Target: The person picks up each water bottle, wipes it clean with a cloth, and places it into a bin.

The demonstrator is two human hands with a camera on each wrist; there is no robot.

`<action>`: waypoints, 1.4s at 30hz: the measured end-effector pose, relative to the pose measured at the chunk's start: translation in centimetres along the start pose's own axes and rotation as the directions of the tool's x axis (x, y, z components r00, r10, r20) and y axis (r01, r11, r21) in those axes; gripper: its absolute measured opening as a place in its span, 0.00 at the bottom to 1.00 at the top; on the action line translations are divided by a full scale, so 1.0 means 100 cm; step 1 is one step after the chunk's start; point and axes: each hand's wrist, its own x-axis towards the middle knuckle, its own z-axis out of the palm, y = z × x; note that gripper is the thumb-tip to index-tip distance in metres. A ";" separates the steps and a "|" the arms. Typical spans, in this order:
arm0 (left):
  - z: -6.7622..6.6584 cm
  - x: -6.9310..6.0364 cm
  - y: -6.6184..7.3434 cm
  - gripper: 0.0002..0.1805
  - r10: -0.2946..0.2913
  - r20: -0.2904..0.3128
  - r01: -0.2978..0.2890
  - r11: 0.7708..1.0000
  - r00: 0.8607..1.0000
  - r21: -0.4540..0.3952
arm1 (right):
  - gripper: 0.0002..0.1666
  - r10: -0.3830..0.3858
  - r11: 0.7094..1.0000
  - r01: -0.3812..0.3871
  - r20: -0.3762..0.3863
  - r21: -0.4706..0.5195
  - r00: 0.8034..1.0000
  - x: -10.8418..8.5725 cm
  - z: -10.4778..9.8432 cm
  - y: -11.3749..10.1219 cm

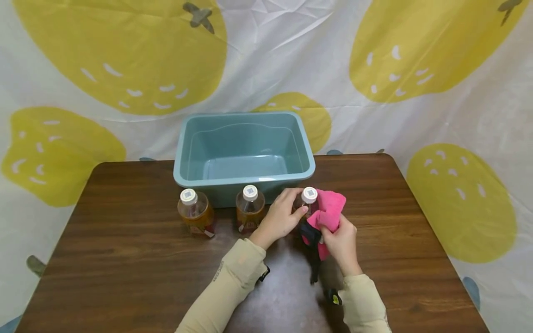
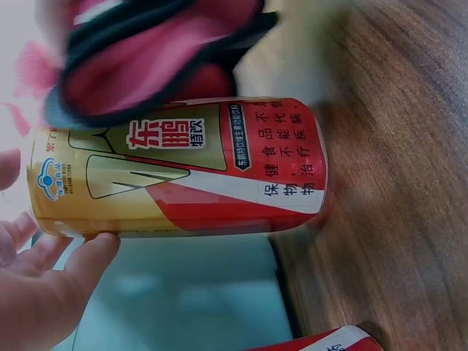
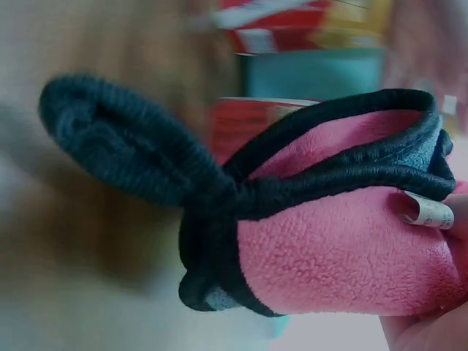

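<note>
Around the upper part of the rightmost drink bottle (image 1: 309,195), the thumb and fingers of my left hand (image 1: 280,218) hold it upright on the table. Its gold and red label (image 2: 205,164) faces the left wrist camera. My right hand (image 1: 343,238) grips a folded pink cloth (image 1: 331,203) with dark edging and a dark loop, close against the bottle's right side. In the right wrist view, the bunched cloth (image 3: 344,256) fills much of the picture. The cloth and hands cover part of the bottle in the head view.
Two similar white-capped bottles, one in the middle (image 1: 250,208) and one at left (image 1: 195,212), stand in front of a blue-green plastic bin (image 1: 245,181). The bin sits at the back of the brown wooden table (image 1: 125,259), before a patterned curtain (image 1: 283,55).
</note>
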 end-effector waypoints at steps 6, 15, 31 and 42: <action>0.001 -0.001 0.000 0.22 -0.002 -0.017 0.002 1.000 1.000 -0.011 | 0.08 0.053 0.998 -0.051 0.091 -0.033 0.994 -0.016 0.016 0.026; 0.002 -0.001 0.004 0.23 -0.028 -0.012 0.028 0.998 1.000 -0.049 | 0.08 0.096 0.993 -0.087 0.117 -0.082 0.989 -0.025 0.025 0.043; 0.025 0.002 0.013 0.27 -0.154 -0.323 0.172 0.985 0.934 0.027 | 0.09 0.108 0.991 -0.100 0.087 -0.089 0.990 -0.028 0.025 0.042; 0.021 -0.003 0.004 0.28 -0.070 -0.301 0.055 0.997 0.951 -0.060 | 0.10 0.082 0.994 -0.080 0.031 -0.069 0.996 -0.026 0.006 0.025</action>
